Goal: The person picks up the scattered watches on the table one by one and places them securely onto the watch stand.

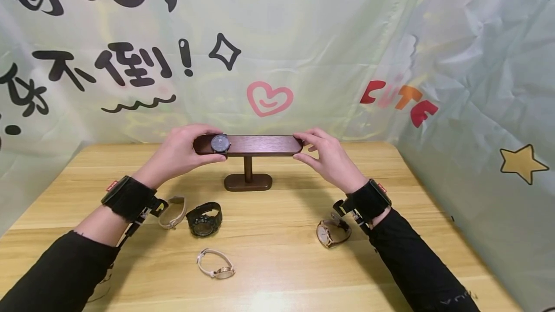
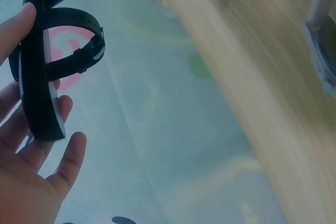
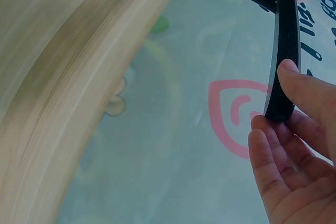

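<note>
A dark wooden watch stand point(image 1: 266, 144) stands at the far middle of the table point(image 1: 277, 225), its bar level on a post above a rounded base. A black watch point(image 1: 220, 143) is looped round the bar near its left end, dial facing the person; marks on the dial are too small to read. The left hand point(image 1: 184, 147) grips that end, thumb in front beside the watch, and the right hand point(image 1: 327, 155) pinches the other end between thumb and fingers.

Each wrist wears a black band with a small red tag point(image 1: 112, 186), its lettering illegible. Nearer lie a pale-strapped watch point(image 1: 170, 225), a chunky black watch point(image 1: 203, 225), a white-strapped watch point(image 1: 224, 272) and, to the right, a brown-strapped watch point(image 1: 323, 234).

The tabletop is light, streaked wood. Behind it hangs a creased pale green cloth point(image 1: 321, 37) printed with black Chinese characters point(image 1: 130, 64), including "不倒!", a pink heart point(image 1: 270, 99), multicoloured "CUTE" point(image 1: 409, 95) and a yellow star point(image 1: 523, 164).
</note>
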Demonstrator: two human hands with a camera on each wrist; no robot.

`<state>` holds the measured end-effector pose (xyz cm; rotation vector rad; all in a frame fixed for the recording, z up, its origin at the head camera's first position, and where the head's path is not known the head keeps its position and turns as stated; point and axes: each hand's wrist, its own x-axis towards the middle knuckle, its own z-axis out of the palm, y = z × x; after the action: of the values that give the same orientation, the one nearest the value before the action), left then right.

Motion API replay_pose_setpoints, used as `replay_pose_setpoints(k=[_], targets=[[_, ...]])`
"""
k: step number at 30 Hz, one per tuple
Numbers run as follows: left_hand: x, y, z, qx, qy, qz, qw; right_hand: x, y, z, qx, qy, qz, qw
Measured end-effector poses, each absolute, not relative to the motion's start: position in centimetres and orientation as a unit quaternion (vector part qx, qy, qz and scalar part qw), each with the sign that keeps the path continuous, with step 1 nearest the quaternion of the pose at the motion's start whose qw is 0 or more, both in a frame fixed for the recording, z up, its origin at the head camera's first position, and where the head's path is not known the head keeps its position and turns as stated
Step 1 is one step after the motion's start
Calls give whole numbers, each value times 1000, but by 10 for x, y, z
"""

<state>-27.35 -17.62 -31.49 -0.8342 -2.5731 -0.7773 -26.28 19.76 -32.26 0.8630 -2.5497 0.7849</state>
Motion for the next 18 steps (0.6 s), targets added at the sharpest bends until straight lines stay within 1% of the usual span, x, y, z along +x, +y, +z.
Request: replay_pose_setpoints(k=[10, 18], targets=[[-277, -160, -316, -316, -894, -258, 184, -264, 198, -323, 307, -894, 278, 171], [-279, -148, -314, -320, -892, -266, 175, -265, 199, -323, 307, -895, 276, 170]])
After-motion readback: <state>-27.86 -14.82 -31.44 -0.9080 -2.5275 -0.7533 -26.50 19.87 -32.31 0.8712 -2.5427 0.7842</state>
